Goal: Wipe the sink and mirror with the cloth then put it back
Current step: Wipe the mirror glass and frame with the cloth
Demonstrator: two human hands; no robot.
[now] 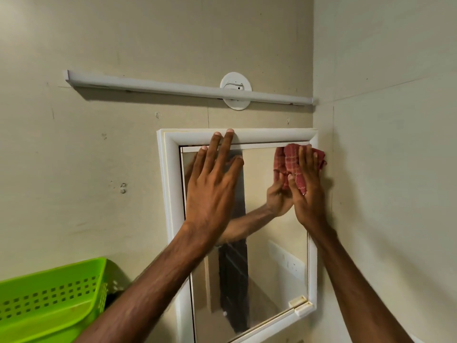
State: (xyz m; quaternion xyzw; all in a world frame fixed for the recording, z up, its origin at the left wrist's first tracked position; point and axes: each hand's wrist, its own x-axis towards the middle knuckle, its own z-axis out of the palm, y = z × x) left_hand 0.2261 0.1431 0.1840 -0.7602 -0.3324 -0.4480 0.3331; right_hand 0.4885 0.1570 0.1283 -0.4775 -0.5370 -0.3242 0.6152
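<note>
Your left hand lies flat with fingers spread on the top of the mirror, fingertips reaching onto its white frame. Your right hand, fingers straight, presses the red checked cloth against the mirror's upper right corner. The hands are apart. A green basket sits at lower left; you cannot tell its contents.

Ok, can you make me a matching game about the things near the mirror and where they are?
Things: 1 cloth; 2 basket; 3 left hand; 4 light bar.
Places: A above the mirror; B under the right hand; C bottom left corner; D fingertips on the mirror's top frame.
Pairs: 1-B; 2-C; 3-D; 4-A.
</note>
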